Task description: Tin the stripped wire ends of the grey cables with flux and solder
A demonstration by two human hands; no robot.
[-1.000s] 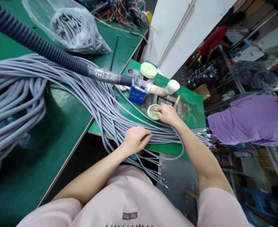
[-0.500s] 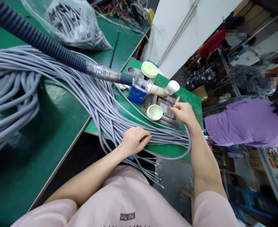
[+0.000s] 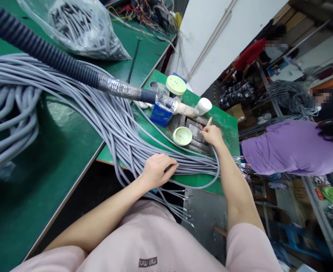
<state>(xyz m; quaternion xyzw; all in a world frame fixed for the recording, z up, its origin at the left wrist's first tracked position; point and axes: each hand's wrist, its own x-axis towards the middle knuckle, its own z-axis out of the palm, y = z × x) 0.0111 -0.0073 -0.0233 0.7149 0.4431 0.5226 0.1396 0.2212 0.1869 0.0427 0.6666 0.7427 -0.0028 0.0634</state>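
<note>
My left hand (image 3: 159, 170) rests loosely curled on the near edge of a thick bundle of grey cables (image 3: 118, 128). A gap shows between thumb and index finger, while the other fingertips are hidden. My right hand (image 3: 212, 135) pinches the end of one grey cable (image 3: 218, 166), which loops down beneath my wrist. Thin coloured wires (image 3: 201, 128) stick out leftward from those fingers, over a dirty grey block with a pale, flat centre (image 3: 194, 130). Left of the wires stands an open light-green tub (image 3: 182, 136) with a little pale content.
A ribbed hose (image 3: 70, 70) with a taped end (image 3: 187, 109) hangs over the bench beside a blue box (image 3: 162, 113). A white jar (image 3: 203, 106) and green lid (image 3: 176, 85) stand behind. A person in purple (image 3: 293, 147) is at the right; another in red (image 3: 247, 54) is farther back.
The whole view has shifted slightly left. My right hand has moved a little left, carrying the wires closer over the block's pale centre. My left hand stays on the bundle.
</note>
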